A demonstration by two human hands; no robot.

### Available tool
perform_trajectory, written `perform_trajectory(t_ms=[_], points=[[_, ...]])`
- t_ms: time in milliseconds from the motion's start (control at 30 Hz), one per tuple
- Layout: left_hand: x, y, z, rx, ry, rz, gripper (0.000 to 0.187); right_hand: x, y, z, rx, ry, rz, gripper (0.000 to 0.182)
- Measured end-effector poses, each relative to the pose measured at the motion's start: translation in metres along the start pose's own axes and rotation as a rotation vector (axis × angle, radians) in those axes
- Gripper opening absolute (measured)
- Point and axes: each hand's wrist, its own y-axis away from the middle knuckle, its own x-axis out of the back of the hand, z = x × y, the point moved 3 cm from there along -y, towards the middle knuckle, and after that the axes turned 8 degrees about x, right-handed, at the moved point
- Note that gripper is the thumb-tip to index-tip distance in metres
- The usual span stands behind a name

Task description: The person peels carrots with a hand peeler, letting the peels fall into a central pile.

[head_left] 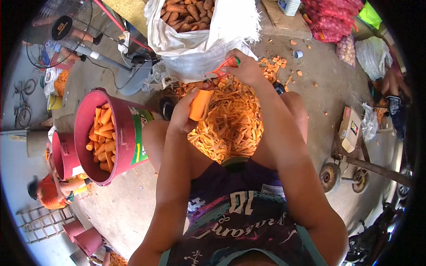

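Observation:
A partly peeled carrot is held in my left hand, its bright orange side facing up. To the right and a little higher, my right hand grips an orange-red peeler with a green part, apart from the carrot. Below both hands, between my legs, lies a heap of carrot peelings. Unpeeled carrots fill an open white sack in front of me. At my left stands a red bucket holding peeled carrots.
A fan stands at the upper left, with cables near it. A person in orange sits at the left by another red bucket. At the right are a wheeled cart, red net sacks and another person's legs.

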Motion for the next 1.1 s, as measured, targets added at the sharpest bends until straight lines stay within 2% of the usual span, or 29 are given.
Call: perform_trajectory(t_ms=[100,133,167,200,267,300,400,533,600,633,767,833,867,967,1100], points=[[0.009,-0.003,-0.003,-0.007,0.072,0.02,0.039,0.0,0.002,0.004,-0.114,-0.012,-0.013,0.048],[0.025,-0.012,-0.009,-0.022,0.133,0.035,0.039,-0.01,0.009,-0.002,0.056,-0.032,-0.007,0.051],[0.061,-0.034,-0.019,-0.004,0.294,-0.258,0.039,-0.018,0.015,-0.011,0.229,-0.05,-0.003,0.054],[0.053,-0.037,-0.016,-0.009,0.301,-0.259,0.039,-0.024,0.02,-0.016,0.231,-0.044,-0.009,0.054],[0.052,-0.039,-0.019,-0.071,0.247,0.111,0.04,-0.04,0.034,-0.032,0.483,0.029,-0.077,0.056],[0.052,-0.039,-0.017,-0.057,0.212,0.037,0.04,-0.041,0.036,-0.038,0.408,0.021,-0.183,0.059],[0.029,-0.026,-0.018,-0.031,0.215,0.059,0.039,-0.037,0.033,-0.038,0.405,-0.017,-0.187,0.057],[0.03,-0.016,-0.011,-0.005,0.104,-0.056,0.035,-0.024,0.015,-0.024,0.341,0.017,-0.098,0.051],[0.021,-0.007,-0.008,-0.025,0.081,-0.047,0.038,-0.007,0.002,-0.009,0.008,-0.03,-0.016,0.046],[0.018,-0.002,-0.005,-0.04,0.057,-0.033,0.041,-0.011,-0.011,0.014,0.077,-0.02,0.031,0.043],[0.033,-0.013,-0.008,-0.052,0.192,0.001,0.041,-0.021,0.008,-0.01,0.115,-0.117,-0.004,0.042],[0.035,-0.02,-0.01,-0.051,0.239,0.074,0.04,-0.035,0.03,-0.034,0.332,-0.022,-0.139,0.046],[0.039,-0.023,-0.013,-0.047,0.259,0.11,0.04,-0.042,0.034,-0.037,0.329,-0.024,-0.144,0.046],[0.037,-0.027,-0.016,-0.025,0.208,0.078,0.038,-0.046,0.036,-0.042,0.503,0.043,-0.128,0.052],[0.032,-0.025,-0.017,-0.023,0.138,0.033,0.035,-0.041,0.03,-0.031,0.416,0.038,-0.142,0.051]])
